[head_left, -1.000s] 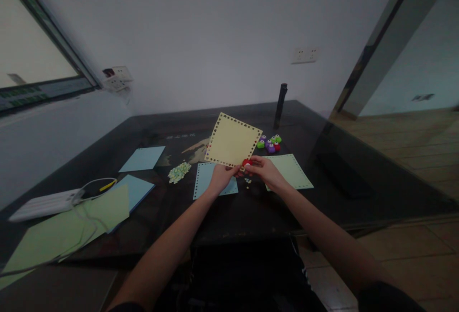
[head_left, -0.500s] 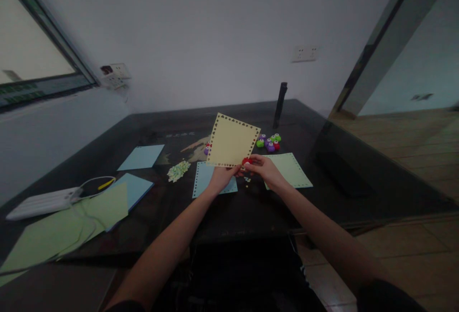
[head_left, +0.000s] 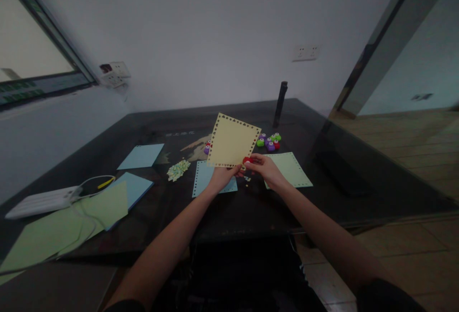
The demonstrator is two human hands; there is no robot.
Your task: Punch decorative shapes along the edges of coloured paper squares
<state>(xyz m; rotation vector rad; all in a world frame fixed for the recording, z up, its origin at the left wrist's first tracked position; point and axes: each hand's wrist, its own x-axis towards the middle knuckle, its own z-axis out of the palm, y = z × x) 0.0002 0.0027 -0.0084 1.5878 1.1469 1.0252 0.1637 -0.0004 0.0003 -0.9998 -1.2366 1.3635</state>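
Note:
My left hand [head_left: 224,178] is closed on the lower edge of a pale yellow paper sheet [head_left: 233,140], held tilted above the table. Small punched shapes run along the sheet's edges. A red craft punch [head_left: 247,160] sits at the sheet's lower right corner, and my right hand [head_left: 265,168] grips it. Below the hands lie a few tiny paper cut-outs [head_left: 247,179]. A blue sheet with a punched border [head_left: 201,178] is partly covered by my left hand and the yellow sheet. Beside my right hand rests a pale green punched sheet [head_left: 292,171].
Several coloured craft punches [head_left: 269,144] stand behind my right hand; others show left of the yellow sheet. A heap of paper bits [head_left: 178,171], blue sheets [head_left: 141,156], green sheets [head_left: 64,226] and a white power strip [head_left: 43,203] lie leftward. A black upright object [head_left: 280,105] stands at the back.
Almost nothing differs. The yellow sheet and the red punch sit very slightly further right, with both hands keeping their grips.

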